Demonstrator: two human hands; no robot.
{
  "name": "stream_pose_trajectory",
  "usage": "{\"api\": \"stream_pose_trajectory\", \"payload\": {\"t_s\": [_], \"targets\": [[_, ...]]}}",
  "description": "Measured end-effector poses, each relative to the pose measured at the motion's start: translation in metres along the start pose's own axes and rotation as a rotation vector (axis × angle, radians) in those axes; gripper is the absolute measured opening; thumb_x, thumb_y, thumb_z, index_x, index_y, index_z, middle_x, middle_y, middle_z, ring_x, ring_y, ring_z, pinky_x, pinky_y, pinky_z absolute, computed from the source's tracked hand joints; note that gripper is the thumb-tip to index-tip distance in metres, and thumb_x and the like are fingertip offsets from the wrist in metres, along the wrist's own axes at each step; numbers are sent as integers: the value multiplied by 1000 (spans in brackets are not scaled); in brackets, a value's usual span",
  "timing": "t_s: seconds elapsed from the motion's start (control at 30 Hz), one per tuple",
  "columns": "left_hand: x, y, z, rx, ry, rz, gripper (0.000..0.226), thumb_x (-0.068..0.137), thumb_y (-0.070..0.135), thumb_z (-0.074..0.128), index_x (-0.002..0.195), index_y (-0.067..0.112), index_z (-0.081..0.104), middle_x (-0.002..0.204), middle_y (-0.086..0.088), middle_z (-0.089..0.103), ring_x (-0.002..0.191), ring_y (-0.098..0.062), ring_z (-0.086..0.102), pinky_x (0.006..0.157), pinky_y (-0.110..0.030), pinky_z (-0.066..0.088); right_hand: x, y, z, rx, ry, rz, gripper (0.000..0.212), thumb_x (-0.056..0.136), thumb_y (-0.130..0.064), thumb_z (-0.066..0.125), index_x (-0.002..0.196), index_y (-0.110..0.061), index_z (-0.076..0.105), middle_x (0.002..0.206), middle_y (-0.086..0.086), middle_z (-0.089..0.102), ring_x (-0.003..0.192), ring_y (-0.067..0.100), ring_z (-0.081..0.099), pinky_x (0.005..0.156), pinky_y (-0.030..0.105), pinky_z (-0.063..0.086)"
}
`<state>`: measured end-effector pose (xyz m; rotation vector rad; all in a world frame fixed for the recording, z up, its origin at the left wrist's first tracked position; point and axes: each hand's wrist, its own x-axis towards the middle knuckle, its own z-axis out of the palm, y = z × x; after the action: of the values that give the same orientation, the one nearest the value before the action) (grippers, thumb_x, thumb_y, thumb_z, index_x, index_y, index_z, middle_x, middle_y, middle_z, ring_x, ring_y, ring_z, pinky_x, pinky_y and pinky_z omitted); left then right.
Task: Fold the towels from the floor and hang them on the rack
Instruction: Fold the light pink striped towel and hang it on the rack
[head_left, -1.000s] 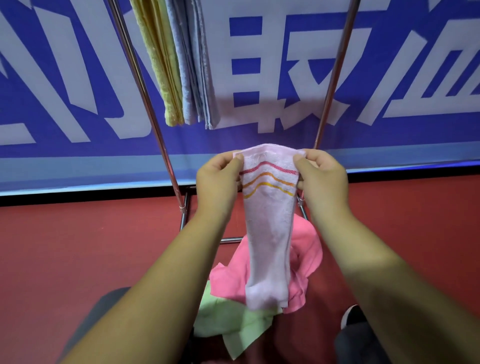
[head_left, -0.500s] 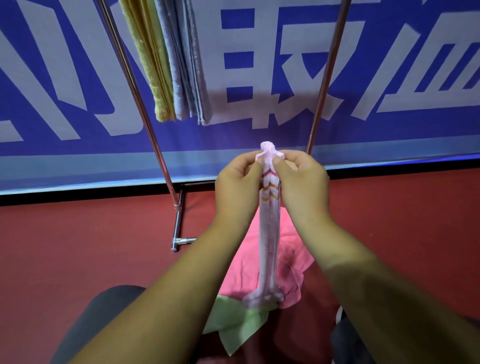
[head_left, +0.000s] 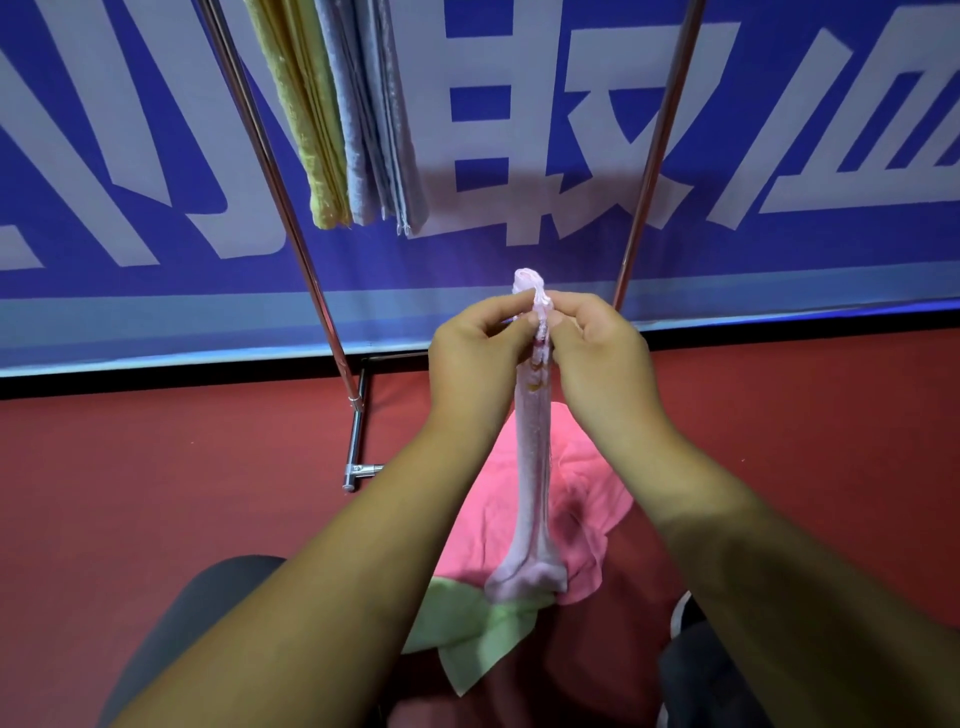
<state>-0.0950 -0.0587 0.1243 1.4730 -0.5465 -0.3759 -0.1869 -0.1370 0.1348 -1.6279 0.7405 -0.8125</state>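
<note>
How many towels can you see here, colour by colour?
yellow towel: 1
light blue towel: 1
grey towel: 1
pale pink towel: 1
bright pink towel: 1
green towel: 1
Total: 6

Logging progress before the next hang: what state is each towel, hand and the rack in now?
Pale pink towel: folded narrow, hanging from both hands.
Left hand: pinches its top edge.
Right hand: pinches its top edge.
Yellow towel: folded, hanging at the rack.
Grey-blue towels: folded, hanging beside it.
Bright pink towel: crumpled on the floor.
Green towel: crumpled, touching it.
</note>
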Motion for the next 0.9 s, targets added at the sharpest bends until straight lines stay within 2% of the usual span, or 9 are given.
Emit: {"api": "stream_pose_trajectory", "payload": {"t_s": [0.13,0.23,0.33,0.43,0.53,0.6,0.7,0.8,0.9], "targets": [[5,1,-2,33,48,27,19,88,25,85,105,27,76,103,10,79,101,-18,76,91,-48,64,2,-3,-4,120,-86,10,19,107,-16,62,119,-17,77,100,0,84,94,13,81,88,35,65],[6,7,-4,56,60,22,36,85,33,89,112,24,67,108,13,75,100,-5,72,86,-30,62,5,-2,-7,192,-117,15,21,105,-16,66,123,-14,76,108,9,84,103,25,81,96,46,65],[11,6,-9,91,3,16,50,82,36,92,120,24,63,118,14,72,98,7,69,82,-18,58,5,-3,-10,358,-137,81,21,107,-10,65,125,-5,73,110,19,82,105,35,80,90,43,67],[16,6,-13,79,-70,-16,61,76,38,95,126,24,64,125,10,74,110,-6,72,97,-37,61,8,-5,-13,407,-122,119,22,107,-12,65,126,-2,72,112,22,81,103,31,81,84,35,66],[21,5,-18,-17,-211,-44,55,83,29,90,131,13,67,126,-8,77,120,-25,73,108,-55,55,13,-8,-19,398,-110,105,22,108,-12,64,126,-3,72,112,21,81,103,28,81,84,34,65],[22,5,-22,-80,-277,-72,46,90,22,84,130,6,68,126,-20,75,114,-27,73,109,-55,53,15,-11,-24,397,-107,82,23,108,-13,63,126,-3,72,112,19,81,105,30,81,88,36,66],[22,6,-22,-109,-325,-88,34,99,18,74,129,2,70,126,-22,74,107,-25,72,99,-47,55,19,-13,-31,368,-92,61,22,108,-13,64,126,-3,73,111,18,82,99,24,81,85,34,66],[21,9,-18,-137,-332,-91,31,100,22,73,123,2,72,123,-28,73,103,-30,70,98,-53,54,23,-13,-38,322,-68,30,21,106,-12,67,123,-5,76,110,18,82,99,24,79,86,36,66],[16,16,-12,-180,-342,-85,31,99,21,74,122,0,68,114,-21,74,102,-30,68,97,-51,53,26,-15,-45,321,-48,13,15,104,-14,69,115,-12,79,101,10,83,93,20,79,77,32,64]]}}
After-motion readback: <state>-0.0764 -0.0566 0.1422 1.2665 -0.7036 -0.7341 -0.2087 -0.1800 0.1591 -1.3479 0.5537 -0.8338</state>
